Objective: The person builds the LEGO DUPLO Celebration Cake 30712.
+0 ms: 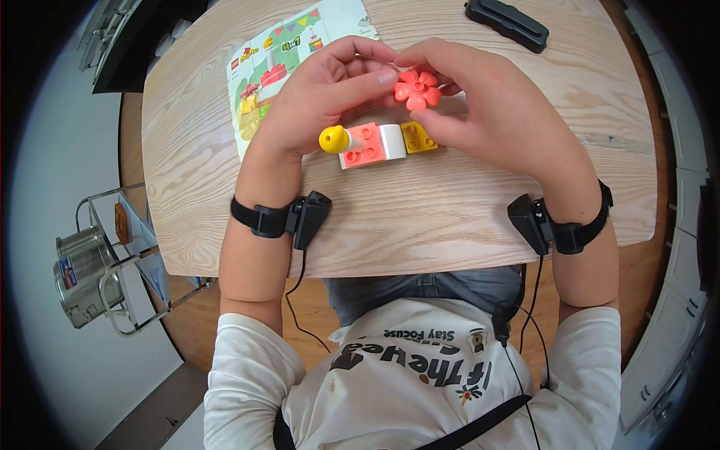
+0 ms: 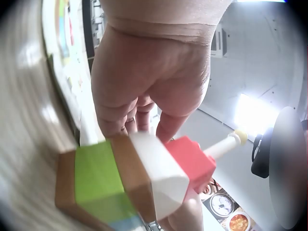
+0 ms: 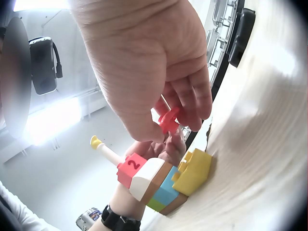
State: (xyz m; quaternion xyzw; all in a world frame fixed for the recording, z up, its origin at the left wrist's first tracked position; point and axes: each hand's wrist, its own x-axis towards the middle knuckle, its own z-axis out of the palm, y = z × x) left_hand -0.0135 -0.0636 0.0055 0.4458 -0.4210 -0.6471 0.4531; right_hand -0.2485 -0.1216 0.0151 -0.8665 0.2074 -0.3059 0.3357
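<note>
pinching a coral-red plastic flower with rounded petals [image 1: 418,90] in the right hand [image 1: 499,105], with the thumb at its lower edge and the fingers bent behind it. bringing the left hand [image 1: 319,97] in opposite, with bent fingers and a thumb tip close against a petal; cannot tell whether also gripping it. holding the flower in the air above a pale wood-grained table [image 1: 450,217], near a standing stack of plastic blocks [image 3: 153,185]. showing in that stack brown, green and light-blue layers, then a rounded white block [image 1: 392,142], a coral-red studded block [image 1: 365,145] marked "2", and a white stick with a yellow tip [image 3: 109,154]. showing close beside the stack a yellow studded block [image 3: 195,173]. seeing farther off an illustrated paper booklet [image 1: 262,79], partly behind the left hand, and a long black case [image 1: 508,24] at the table's far side.
</note>
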